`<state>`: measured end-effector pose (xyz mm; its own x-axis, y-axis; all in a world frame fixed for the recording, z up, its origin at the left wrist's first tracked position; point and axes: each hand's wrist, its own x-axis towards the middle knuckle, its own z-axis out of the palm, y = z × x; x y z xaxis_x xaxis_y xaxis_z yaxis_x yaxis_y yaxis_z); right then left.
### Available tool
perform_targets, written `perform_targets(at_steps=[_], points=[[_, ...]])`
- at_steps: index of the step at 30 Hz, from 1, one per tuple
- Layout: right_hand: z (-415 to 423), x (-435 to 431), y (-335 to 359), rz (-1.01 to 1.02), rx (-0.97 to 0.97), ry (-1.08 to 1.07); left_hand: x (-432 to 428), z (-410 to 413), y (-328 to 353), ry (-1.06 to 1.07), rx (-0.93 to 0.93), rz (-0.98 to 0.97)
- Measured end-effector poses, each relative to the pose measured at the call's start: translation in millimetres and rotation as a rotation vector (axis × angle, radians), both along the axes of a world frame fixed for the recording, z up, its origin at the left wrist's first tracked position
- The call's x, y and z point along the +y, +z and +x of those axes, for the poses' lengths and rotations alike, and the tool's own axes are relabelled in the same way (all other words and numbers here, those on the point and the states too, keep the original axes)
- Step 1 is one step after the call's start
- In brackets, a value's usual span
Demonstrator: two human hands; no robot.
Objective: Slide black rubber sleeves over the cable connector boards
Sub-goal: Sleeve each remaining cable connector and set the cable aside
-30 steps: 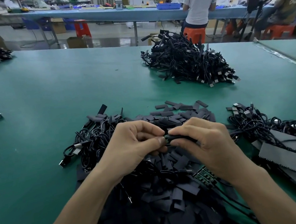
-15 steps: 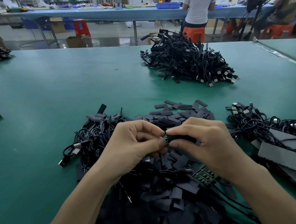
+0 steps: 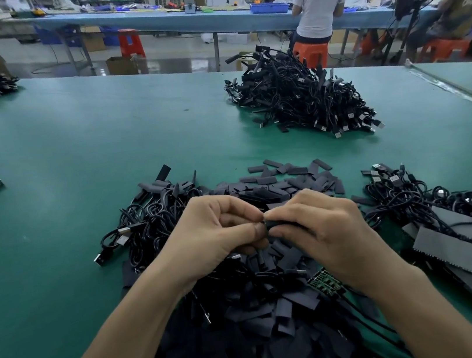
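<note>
1. Left hand (image 3: pixel 216 237) and right hand (image 3: pixel 324 227) meet fingertip to fingertip, both pinching one black rubber sleeve (image 3: pixel 278 223).
2. They hover over a loose sleeve heap (image 3: pixel 250 324) at the green counter (image 3: pixel 59 174)'s near edge.

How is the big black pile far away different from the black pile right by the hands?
The far pile is tangled cables with silver plugs; the near pile is mostly short flat sleeves. The far pile stands tall and alone; the near pile spreads low under the left hand and right hand. Both are black and lie on the green table.
</note>
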<state>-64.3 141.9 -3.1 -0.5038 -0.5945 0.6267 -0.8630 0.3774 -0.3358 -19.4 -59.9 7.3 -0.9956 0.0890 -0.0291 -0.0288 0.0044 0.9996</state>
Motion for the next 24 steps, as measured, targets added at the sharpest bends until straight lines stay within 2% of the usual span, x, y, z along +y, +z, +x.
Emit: perform_targets(at_steps=[6,9,13,16,24], points=[[0.6,-0.3,2.7,-0.032,-0.051,-0.042,0.8,-0.7,1.0,-0.007,-0.007,0.043],[3.7,-1.7,6.9,-0.134,-0.142,-0.188,1.9,-1.9,1.3,0.026,0.006,0.054],[5.5,-3.8,11.2,-0.302,-0.169,-0.337,3.0,-2.6,1.6,0.096,0.028,0.077],[8.0,-7.1,13.4,-0.315,-0.185,-0.339,4.5,-2.1,1.8,0.117,0.043,0.087],[12.7,-12.1,15.7,-0.400,-0.387,-0.258,3.9,-3.5,-0.3,0.123,0.067,0.053]])
